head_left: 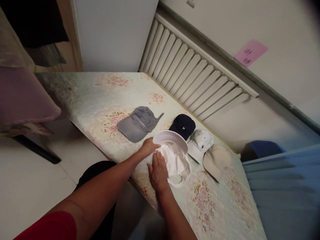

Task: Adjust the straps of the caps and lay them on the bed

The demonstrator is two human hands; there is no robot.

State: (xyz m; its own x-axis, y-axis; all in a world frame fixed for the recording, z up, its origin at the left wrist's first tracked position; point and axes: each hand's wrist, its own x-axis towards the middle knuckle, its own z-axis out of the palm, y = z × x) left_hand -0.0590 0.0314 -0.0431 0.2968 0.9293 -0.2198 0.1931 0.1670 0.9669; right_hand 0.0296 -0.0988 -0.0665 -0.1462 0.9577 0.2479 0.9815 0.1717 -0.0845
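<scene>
A white cap [172, 160] lies upturned near the front edge of the flower-patterned table cover, its inside and back strap showing. My left hand [149, 147] is closed on the left end of its brim. Flat against the near side of the same cap rests my right hand [159, 171], fingers stretched out and thumb apart. Left of the hands sits a grey cap [140, 123] with its strap sticking out. Behind the white cap is a navy cap [183, 126], partly covered by the brim. A white cap with a small dark logo [200, 143] and a beige cap [217, 160] stand beside it.
A white radiator [195, 70] runs along the table's back edge, below a pink note [251, 52] on the wall. A blue curtain [282, 190] hangs at the right, with a dark blue object [265, 149] behind it. Pink cloth [25, 96] hangs at the left.
</scene>
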